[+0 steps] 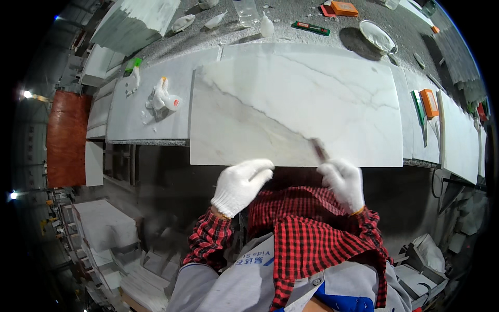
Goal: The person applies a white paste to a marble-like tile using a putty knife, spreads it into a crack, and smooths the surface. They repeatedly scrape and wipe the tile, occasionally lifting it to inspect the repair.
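Note:
A white marble slab (296, 104) with grey veins lies in front of me, its near edge jutting past the bench. My right hand (343, 182), in a white knit glove, closes around a short, dark brownish tool (320, 150). Motion blurs the tool, so its exact kind cannot be made out; its far end is over the slab's near edge. Just off that same edge, farther left, my gloved left hand (241, 186) hovers with loosely bent fingers. A gap shows between its thumb and fingers, and nothing is visible in it.
Left of the slab lie a crumpled white glove-like bundle (160, 98) and a green-topped item (133, 66). Behind stand a white squeeze bottle (266, 25), a green cutter-like tool (310, 28), an orange box (344, 8) and a bowl (378, 36). Another orange box (429, 103) is at right.

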`<state>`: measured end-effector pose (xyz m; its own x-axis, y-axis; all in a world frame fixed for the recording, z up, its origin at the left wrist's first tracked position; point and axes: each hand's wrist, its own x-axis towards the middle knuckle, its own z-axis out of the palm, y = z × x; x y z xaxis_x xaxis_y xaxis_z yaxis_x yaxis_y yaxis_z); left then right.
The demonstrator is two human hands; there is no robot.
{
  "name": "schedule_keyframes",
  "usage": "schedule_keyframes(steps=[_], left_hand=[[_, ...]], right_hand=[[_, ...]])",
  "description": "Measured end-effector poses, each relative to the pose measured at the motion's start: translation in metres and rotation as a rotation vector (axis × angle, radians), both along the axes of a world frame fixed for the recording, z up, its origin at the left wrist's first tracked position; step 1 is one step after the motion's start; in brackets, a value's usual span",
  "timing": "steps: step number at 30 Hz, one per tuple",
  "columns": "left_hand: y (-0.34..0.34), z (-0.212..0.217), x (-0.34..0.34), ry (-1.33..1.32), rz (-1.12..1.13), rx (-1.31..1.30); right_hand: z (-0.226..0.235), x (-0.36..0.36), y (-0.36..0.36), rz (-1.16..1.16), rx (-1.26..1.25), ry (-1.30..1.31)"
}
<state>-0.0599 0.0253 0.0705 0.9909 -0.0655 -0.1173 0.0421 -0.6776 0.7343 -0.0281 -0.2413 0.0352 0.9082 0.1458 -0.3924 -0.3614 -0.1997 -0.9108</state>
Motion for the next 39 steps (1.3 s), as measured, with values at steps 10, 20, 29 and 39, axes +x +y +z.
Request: schedule_keyframes(steps=[10,20,29,39], left_hand=[[0.085,-0.073,0.121,-0.492,-0.195,0.813],[0.182,-0.117,0.256,-0.219,0.251,0.942],[-0.053,-0.106,0.262,-0.255,0.007,0.940],[-0.298,-0.113,0.296,-0.533,-0.427,0.778]], right_hand=[[-0.033,0.050,-0.069,-0.502,-0.087,-0.279],[-0.030,0.043,-0.078,-0.641,0.054,-0.296],[-0.041,-0.011,-0.139,-0.981,0.052,-0.358],[-0.042,-0.045,-0.164,-1.125,0.029,-0.349]])
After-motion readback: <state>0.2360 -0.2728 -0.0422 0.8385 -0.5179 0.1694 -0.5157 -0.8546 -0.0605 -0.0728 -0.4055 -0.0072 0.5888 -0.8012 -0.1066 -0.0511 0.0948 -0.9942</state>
